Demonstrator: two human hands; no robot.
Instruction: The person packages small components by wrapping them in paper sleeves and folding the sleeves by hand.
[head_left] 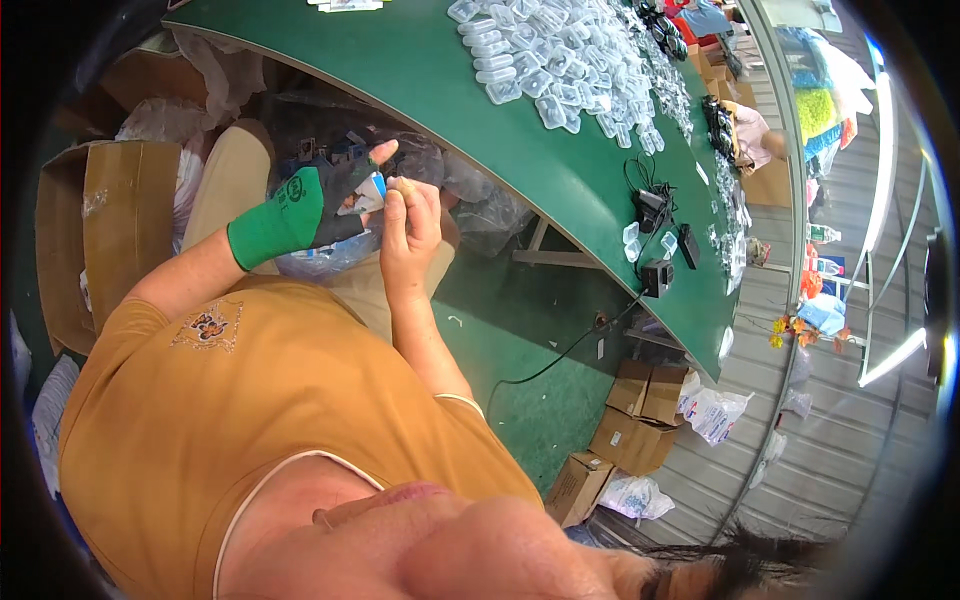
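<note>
My left hand (pixel 305 208) wears a green and black glove and is held over my lap. It grips a small white and blue packet (pixel 372 192) between thumb and fingers. My bare right hand (pixel 410 225) is right beside it, fingers curled, with the fingertips pinching the packet's right edge. Both hands sit below the near edge of the green table (pixel 440 90). Under them a clear plastic bag (pixel 330 255) with small items lies on my lap.
A heap of small clear plastic cases (pixel 560 60) covers the table's far part. Black devices with cables (pixel 655 215) lie near its right end. An open cardboard box (pixel 120 220) stands at my left; more cartons (pixel 640 410) and white bags (pixel 715 410) sit on the floor.
</note>
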